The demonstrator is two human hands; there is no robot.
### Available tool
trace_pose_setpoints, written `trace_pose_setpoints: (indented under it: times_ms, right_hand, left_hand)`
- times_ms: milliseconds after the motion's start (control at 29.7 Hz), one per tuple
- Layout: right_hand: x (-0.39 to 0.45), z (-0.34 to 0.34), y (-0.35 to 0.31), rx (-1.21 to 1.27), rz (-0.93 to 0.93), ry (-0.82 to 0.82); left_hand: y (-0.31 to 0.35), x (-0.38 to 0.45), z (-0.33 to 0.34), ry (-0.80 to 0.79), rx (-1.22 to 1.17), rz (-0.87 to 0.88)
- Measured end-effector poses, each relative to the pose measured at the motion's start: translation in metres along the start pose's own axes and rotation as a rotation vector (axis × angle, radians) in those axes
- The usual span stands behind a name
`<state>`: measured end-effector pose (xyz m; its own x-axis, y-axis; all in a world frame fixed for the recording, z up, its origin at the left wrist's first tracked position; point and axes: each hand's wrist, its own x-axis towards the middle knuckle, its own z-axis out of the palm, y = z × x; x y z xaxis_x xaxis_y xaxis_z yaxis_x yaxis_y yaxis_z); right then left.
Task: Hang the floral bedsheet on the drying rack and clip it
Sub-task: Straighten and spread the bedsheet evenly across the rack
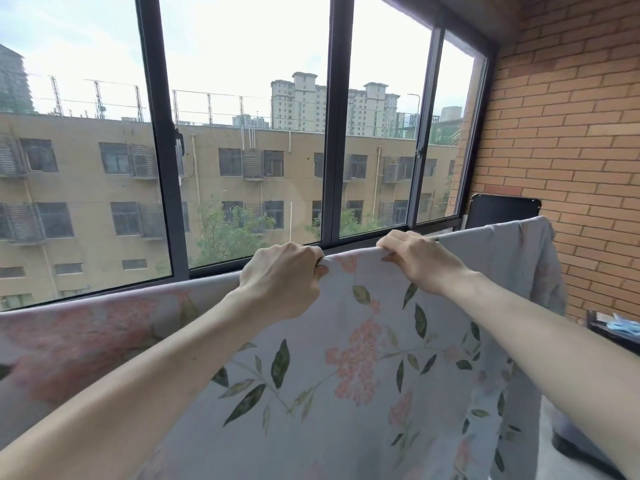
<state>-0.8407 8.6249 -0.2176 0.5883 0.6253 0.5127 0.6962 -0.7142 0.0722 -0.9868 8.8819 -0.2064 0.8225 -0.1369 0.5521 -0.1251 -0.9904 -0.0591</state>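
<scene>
Gripping floral bedsheet (346, 375) beside window (242, 133), brick wall (571, 116).

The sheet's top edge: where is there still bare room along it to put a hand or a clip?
Along the floral bedsheet, the top fold is bare left of the left hand, running toward the frame's left edge, and right of the right hand, toward the brick wall. Only a narrow bare stretch lies between the two gripping hands. At the far right the cloth bunches.

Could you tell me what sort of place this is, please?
Most likely an enclosed apartment balcony, several floors up. Dark-framed windows overlook a neighbouring block's upper storeys, a brick wall closes the right side, and both hands, left hand and right hand, hold a floral bedsheet draped for drying.
</scene>
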Motion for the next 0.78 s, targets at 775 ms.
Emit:
trace_pose_setpoints:
  times_ms: [775]
  right_hand:
    - [-0.012, -0.018, -0.123, 0.162, 0.394, 0.006]
  left_hand:
    - [-0.103, -0.161, -0.114, -0.142, 0.048, -0.322]
